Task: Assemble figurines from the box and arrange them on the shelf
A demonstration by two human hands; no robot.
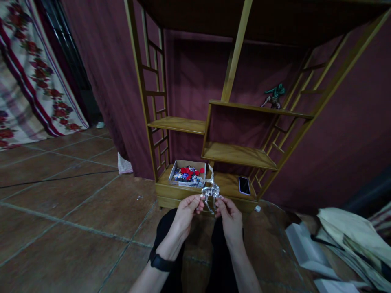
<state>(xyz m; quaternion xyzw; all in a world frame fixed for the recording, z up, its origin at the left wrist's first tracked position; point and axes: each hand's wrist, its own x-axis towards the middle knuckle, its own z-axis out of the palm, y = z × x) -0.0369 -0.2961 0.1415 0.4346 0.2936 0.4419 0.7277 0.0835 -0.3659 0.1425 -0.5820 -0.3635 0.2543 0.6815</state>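
Between my two hands is a clear, glassy deer figurine (210,190), upright, with its antlers pointing up and thin legs hanging down. My left hand (189,211) pinches it on the left side with thumb and fingers. On the other side, the fingertips of my right hand (227,215) are closed on its right end. Just behind the figurine, a shallow open box (171,179) full of red, blue and white small pieces (188,174) rests on the lowest shelf board. The figurine overlaps the box's right edge in view.
A wooden shelf unit (241,154) stands ahead, with stepped boards. It bears a green-and-brown figure (275,97) on an upper board and a phone (244,185) at the bottom right. White boxes (308,248) and a pale bag (351,228) lie at right. A black cable (61,179) crosses the floor.
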